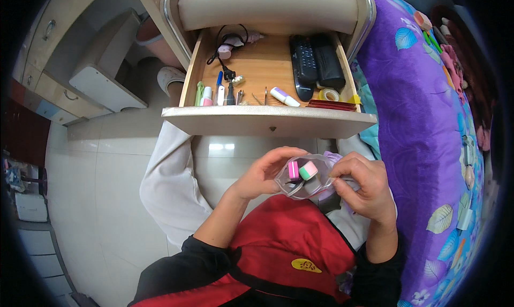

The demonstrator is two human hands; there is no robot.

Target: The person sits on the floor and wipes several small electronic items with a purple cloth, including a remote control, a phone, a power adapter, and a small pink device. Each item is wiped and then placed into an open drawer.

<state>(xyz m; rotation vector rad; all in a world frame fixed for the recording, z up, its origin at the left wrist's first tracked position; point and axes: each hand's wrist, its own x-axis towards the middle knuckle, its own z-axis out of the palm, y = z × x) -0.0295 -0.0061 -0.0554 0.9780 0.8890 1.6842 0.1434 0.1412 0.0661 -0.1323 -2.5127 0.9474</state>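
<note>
My left hand [260,174] grips the left side of a clear plastic bag [322,168] over my lap. With thumb and fingertips, my right hand [364,183] pinches the bag's right edge. Its mouth faces up and is spread wide. Inside lie a small pink block [293,170] and a pink, white and green block [308,170], which look like nail buffers. Thinner items beneath them are hard to make out. Some purple material [332,157] shows beside my right fingers. Just beyond my hands is a pulled-out drawer [265,122] with a pale front.
In the drawer lie a remote control [304,64], a black case [328,64], a tape roll [329,94], a white-and-purple tube [284,97], tweezers [265,96], nail clippers [239,97] and a black cable [229,74]. A bed with purple floral bedding [405,118] borders the right side.
</note>
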